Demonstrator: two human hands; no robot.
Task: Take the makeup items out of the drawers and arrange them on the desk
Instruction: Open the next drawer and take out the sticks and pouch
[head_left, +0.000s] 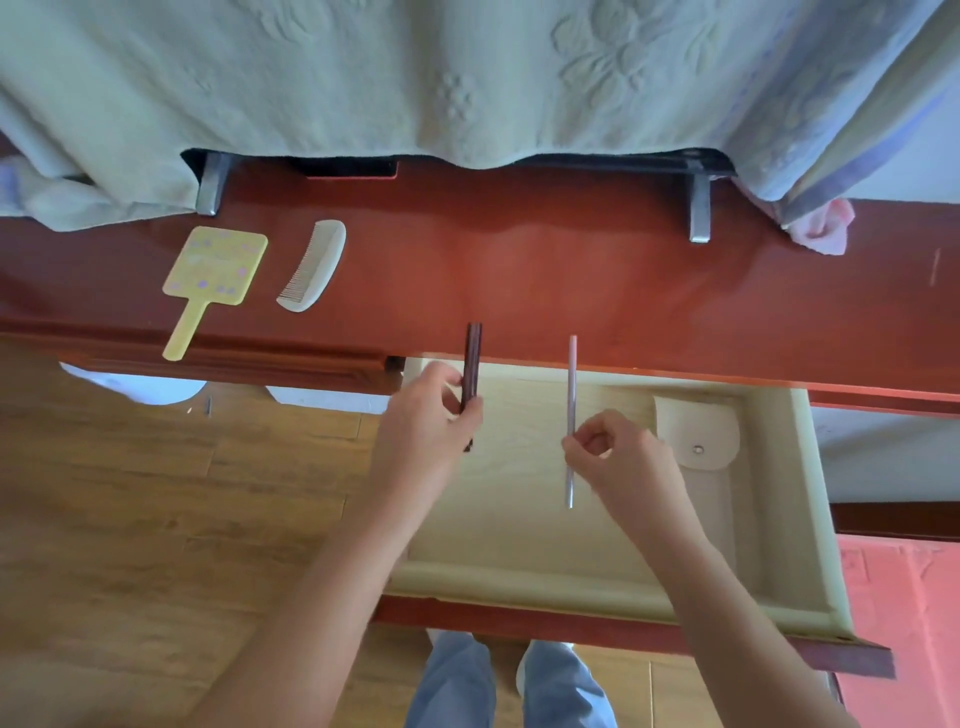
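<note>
Bench (571, 270): glossy red-brown wood veneer. Drawer (519, 519) inside: pale matt wood. Comb (311, 267) and hand mirror (213, 275) at 10 o'clock: smooth plastic. Cloth (415, 78) at 12: embossed, matt. Brackets (698, 208): brushed metal. Floor (156, 493): wood-grain laminate.

Mirror (213, 275) left of comb (313, 266) on desk (571, 280), pouch (696, 434) perhaps in drawer (810, 499)
</note>
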